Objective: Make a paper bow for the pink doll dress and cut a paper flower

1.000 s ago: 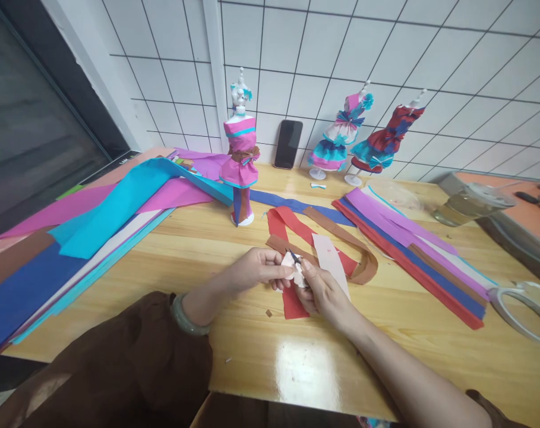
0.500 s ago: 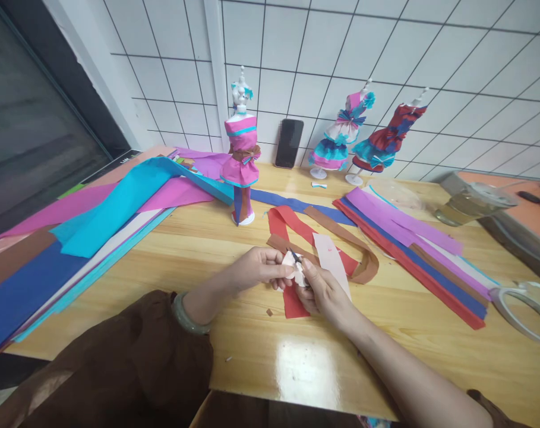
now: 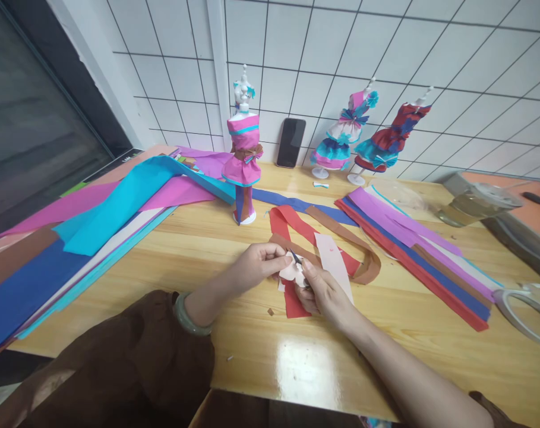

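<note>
My left hand [image 3: 259, 266] pinches a small pale pink paper piece [image 3: 289, 272] with rounded edges between thumb and fingers. My right hand [image 3: 324, 291] is closed around small scissors [image 3: 295, 257]; their dark blades point up and left over the paper, while the handles are mostly hidden in the fingers. Beneath and behind both hands lie a red paper strip [image 3: 296, 304], a curled brown strip [image 3: 368, 268] and a pale pink strip [image 3: 334, 261]. A tiny brown scrap [image 3: 270, 311] rests on the wooden table [image 3: 247, 351] below my left hand.
A mini mannequin in a pink paper dress [image 3: 243, 169] stands ahead; two more dressed mannequins [image 3: 341, 142] [image 3: 392, 139] and a phone [image 3: 290, 142] are by the tiled wall. Coloured paper strips [image 3: 24, 297] [image 3: 412, 255] lie at both sides. A cup [image 3: 468, 205] and tape roll [image 3: 526, 312] are right.
The pale pink paper has turned in my left fingers, and more of its rounded edge shows. My left hand has shifted slightly up; my right hand stays nearly in place with the scissors.
</note>
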Demonstrator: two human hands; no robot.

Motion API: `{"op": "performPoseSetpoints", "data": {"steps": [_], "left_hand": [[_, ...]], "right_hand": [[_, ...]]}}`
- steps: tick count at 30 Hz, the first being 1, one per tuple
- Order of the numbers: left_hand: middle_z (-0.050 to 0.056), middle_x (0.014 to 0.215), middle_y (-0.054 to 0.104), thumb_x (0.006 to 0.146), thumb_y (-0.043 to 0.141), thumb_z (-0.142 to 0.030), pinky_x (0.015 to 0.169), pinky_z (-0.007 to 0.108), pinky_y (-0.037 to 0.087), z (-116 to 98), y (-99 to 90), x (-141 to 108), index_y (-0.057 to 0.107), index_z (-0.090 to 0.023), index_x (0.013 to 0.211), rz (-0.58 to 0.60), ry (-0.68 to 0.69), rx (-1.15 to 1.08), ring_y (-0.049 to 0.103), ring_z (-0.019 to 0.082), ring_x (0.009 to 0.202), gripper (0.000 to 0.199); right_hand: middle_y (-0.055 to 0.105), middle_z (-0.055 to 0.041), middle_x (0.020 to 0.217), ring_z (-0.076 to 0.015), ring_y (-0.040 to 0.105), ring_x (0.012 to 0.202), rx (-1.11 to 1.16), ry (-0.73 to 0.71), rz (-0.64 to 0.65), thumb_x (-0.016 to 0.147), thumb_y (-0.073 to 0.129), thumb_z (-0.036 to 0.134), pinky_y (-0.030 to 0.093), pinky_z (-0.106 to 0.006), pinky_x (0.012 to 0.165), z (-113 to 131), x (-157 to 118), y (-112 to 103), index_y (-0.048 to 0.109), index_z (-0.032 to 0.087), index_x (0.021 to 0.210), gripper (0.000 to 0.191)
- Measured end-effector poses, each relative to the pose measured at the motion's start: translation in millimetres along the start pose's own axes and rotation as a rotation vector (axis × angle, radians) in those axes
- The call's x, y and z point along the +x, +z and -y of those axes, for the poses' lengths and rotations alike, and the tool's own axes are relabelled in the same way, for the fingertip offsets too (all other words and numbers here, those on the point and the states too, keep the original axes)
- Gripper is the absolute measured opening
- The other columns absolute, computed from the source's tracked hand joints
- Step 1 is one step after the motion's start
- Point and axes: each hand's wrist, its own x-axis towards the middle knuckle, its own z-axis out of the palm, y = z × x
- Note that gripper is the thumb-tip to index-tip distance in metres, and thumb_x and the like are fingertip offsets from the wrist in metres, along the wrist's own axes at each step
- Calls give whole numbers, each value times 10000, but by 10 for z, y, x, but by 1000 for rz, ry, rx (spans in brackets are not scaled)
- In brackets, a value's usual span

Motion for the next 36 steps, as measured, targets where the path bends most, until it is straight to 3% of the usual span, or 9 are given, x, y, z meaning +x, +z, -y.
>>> {"op": "performPoseSetpoints", "data": {"steps": [36], "left_hand": [[24, 671, 586, 751, 579, -350, 639, 230, 411, -15, -6, -11, 579, -113, 680, 52, 21, -55, 532, 104, 646, 248]], "right_hand": [[221, 87, 446, -54, 179, 361, 0, -26, 8, 842, 307, 590, 148, -198, 337, -37, -9, -15, 329, 198, 608, 458]]}}
